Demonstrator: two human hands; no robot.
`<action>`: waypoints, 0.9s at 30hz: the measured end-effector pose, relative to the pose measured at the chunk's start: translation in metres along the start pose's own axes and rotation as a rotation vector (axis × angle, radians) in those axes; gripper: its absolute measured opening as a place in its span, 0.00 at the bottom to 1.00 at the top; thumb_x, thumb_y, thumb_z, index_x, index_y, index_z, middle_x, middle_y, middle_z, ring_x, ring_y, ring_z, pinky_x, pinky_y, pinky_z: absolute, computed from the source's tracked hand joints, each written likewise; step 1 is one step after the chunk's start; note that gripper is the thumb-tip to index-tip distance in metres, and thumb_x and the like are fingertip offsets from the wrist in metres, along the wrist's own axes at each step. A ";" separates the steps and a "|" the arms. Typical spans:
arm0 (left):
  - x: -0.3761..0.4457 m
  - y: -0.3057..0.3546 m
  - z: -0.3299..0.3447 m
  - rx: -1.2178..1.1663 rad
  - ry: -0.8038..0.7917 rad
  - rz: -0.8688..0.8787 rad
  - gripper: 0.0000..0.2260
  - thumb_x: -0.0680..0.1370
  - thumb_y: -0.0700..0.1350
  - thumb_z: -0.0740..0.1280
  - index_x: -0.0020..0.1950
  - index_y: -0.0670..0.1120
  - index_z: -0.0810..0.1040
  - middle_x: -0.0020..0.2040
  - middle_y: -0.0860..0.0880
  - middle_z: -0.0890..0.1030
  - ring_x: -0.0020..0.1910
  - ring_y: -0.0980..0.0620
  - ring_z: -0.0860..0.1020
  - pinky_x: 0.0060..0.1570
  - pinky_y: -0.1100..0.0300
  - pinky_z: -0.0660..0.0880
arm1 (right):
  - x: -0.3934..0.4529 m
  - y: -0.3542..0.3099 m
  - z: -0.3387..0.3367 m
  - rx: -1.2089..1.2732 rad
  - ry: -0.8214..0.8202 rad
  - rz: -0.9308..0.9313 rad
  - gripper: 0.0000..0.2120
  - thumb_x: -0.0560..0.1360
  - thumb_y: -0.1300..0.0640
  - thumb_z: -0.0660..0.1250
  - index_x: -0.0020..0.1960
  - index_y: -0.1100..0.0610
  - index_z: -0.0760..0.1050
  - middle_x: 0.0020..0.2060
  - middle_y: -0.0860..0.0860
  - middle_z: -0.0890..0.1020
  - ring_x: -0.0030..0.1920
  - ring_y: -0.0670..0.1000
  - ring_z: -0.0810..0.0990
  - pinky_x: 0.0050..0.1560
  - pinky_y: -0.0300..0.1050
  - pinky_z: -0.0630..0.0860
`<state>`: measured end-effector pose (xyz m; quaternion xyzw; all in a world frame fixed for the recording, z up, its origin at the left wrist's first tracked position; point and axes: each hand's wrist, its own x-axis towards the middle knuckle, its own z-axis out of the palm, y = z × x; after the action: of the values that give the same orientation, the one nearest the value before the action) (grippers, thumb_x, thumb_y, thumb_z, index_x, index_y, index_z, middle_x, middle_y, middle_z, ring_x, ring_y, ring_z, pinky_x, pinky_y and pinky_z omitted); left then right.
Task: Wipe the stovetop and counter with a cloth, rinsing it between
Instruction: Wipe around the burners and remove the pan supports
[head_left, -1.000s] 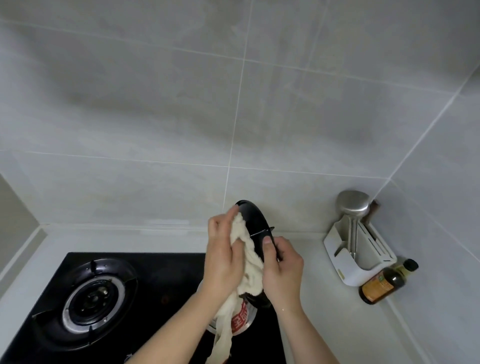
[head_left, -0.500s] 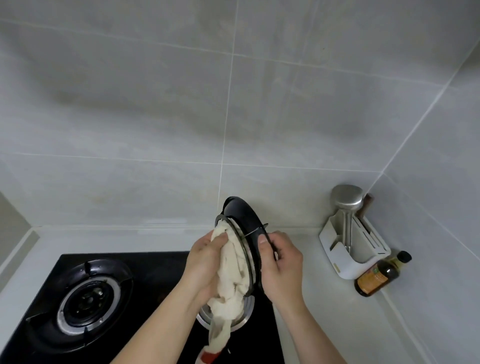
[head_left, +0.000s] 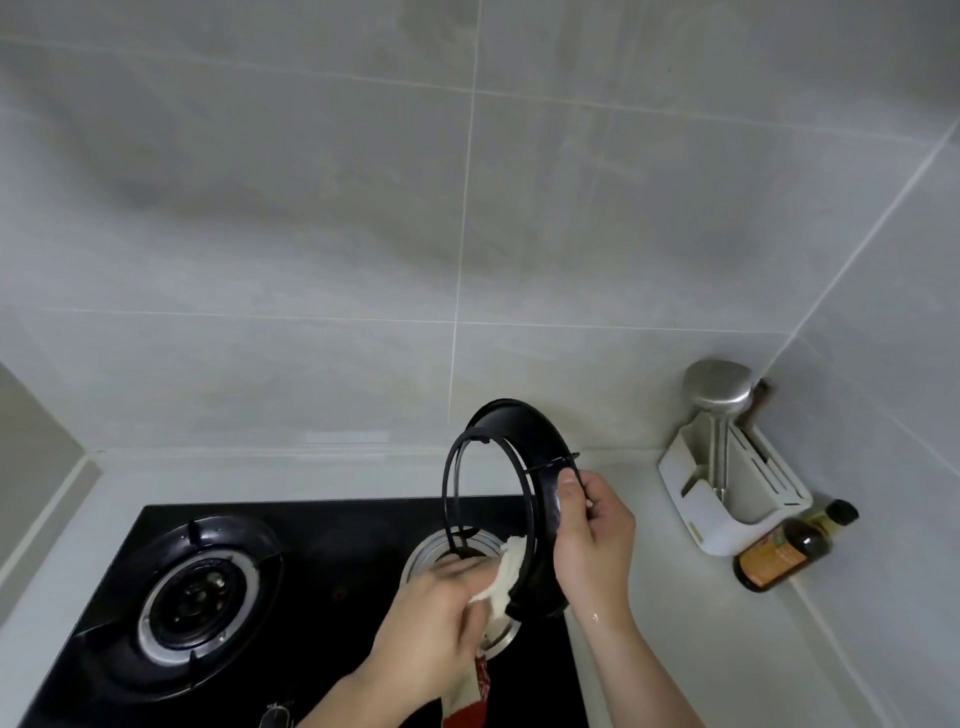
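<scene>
I've got the burner ring (head_left: 498, 499) tipped upright above the right burner (head_left: 457, 561), right hand (head_left: 592, 540) grip clamped on its rim. Left hand (head_left: 436, 618) pinches the cloth (head_left: 504, 571) against its lower edge. Still scrubbing; next I'd probably rotate it.

A crumpled off-white cloth (head_left: 501, 571) with a red printed end hanging down is bunched against the lower inner rim of a round black metal burner ring (head_left: 511, 499), which is held tilted on edge above the glossy black glass stovetop (head_left: 337, 561). The stovetop lies set into the pale grey worktop (head_left: 649, 545), its right burner bared to a silver ring.
</scene>
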<state>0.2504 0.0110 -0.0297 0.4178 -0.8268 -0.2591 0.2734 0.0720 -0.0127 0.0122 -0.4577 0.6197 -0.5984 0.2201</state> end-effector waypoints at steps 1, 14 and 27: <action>-0.001 -0.014 0.007 0.171 -0.007 0.052 0.23 0.76 0.41 0.64 0.68 0.59 0.78 0.59 0.61 0.82 0.55 0.60 0.79 0.53 0.61 0.78 | -0.001 0.001 0.000 -0.014 -0.011 -0.007 0.16 0.81 0.46 0.62 0.37 0.51 0.75 0.29 0.45 0.72 0.31 0.47 0.70 0.34 0.41 0.67; 0.044 -0.058 -0.026 -0.183 0.612 -0.459 0.15 0.75 0.37 0.71 0.52 0.55 0.73 0.47 0.53 0.80 0.32 0.56 0.77 0.32 0.59 0.75 | -0.009 -0.004 0.001 -0.105 -0.050 -0.217 0.15 0.81 0.48 0.62 0.38 0.50 0.75 0.34 0.45 0.75 0.38 0.51 0.76 0.40 0.43 0.72; 0.050 -0.017 -0.026 -1.276 0.140 -0.505 0.13 0.73 0.40 0.75 0.57 0.41 0.81 0.53 0.33 0.81 0.51 0.39 0.81 0.60 0.41 0.77 | -0.001 0.027 0.015 -0.099 -0.015 -0.134 0.12 0.81 0.49 0.62 0.41 0.48 0.75 0.35 0.44 0.77 0.39 0.48 0.77 0.41 0.42 0.72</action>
<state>0.2518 -0.0443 -0.0103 0.3708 -0.3704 -0.7231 0.4498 0.0764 -0.0236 -0.0163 -0.5127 0.6148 -0.5772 0.1613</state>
